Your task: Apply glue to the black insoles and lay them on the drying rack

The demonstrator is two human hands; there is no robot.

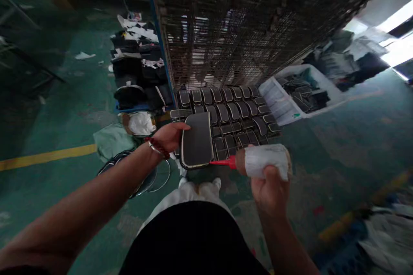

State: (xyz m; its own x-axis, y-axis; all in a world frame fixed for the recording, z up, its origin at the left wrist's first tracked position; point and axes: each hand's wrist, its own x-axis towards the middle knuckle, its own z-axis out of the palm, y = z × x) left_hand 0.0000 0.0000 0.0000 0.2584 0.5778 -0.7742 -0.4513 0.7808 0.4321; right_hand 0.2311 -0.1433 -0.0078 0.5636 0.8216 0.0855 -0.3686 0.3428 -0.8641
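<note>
My left hand [171,137] grips the left edge of a dark grey panel [197,139] with rounded lower corners and a pale line along its rim. The thumb lies on top of the panel, and the fingers under it are hidden. My right hand [271,187] is closed around a squeeze bottle [264,160] wrapped in white, held on its side. Its red nozzle [226,162] points left, with the tip at the panel's lower right corner. Behind the panel, rows of smaller dark pieces [234,111] with pale rims lie on a wire rack.
A tall stack of wire racks [226,30] stands ahead. To its right is a white bin [284,103] holding dark pieces. Piled dark material [129,68] lies on the left, near an open sack [140,123]. A round metal-framed stool [150,180] is beside my left forearm.
</note>
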